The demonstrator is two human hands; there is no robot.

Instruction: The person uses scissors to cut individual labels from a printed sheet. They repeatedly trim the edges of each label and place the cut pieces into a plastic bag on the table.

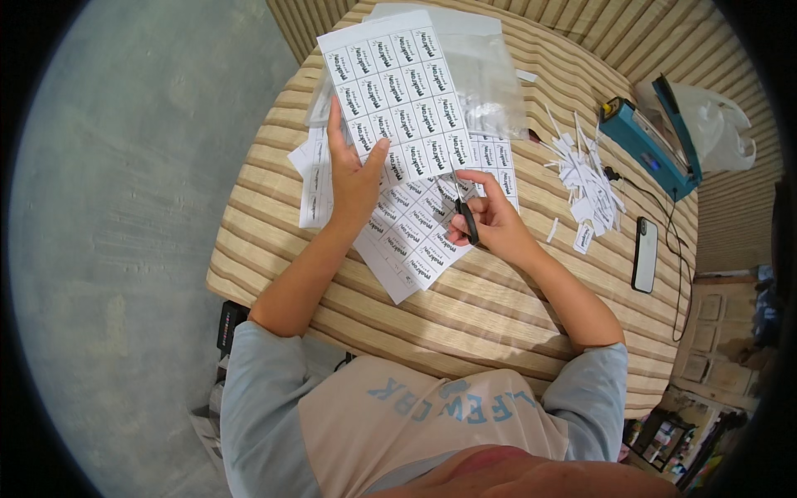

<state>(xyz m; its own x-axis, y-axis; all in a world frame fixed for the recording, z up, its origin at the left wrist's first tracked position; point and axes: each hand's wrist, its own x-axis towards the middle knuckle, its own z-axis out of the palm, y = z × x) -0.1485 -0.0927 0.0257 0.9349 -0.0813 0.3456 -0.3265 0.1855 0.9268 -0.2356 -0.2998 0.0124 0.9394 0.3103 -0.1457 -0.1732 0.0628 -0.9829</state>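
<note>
My left hand (359, 171) grips a white sheet of printed labels (398, 93) by its lower left part, thumb on top. The sheet carries a grid of identical labels bearing writing. My right hand (489, 215) holds scissors with black handles (466, 222); their blades (457, 180) meet the sheet's lower edge near its right corner. Whether the blades are parted is hard to tell. Beneath the held sheet, more printed label sheets (429, 249) overlap on the table. A clear plastic bag (492, 81) lies behind it, partly covered.
A striped cloth covers the table (498, 305). To the right lie a heap of paper strips (588, 180), a cut label (583, 238), a smartphone (645, 255) and a black cable (672, 218). A teal device with a raised lid (650, 146) stands by a white plastic bag (722, 124).
</note>
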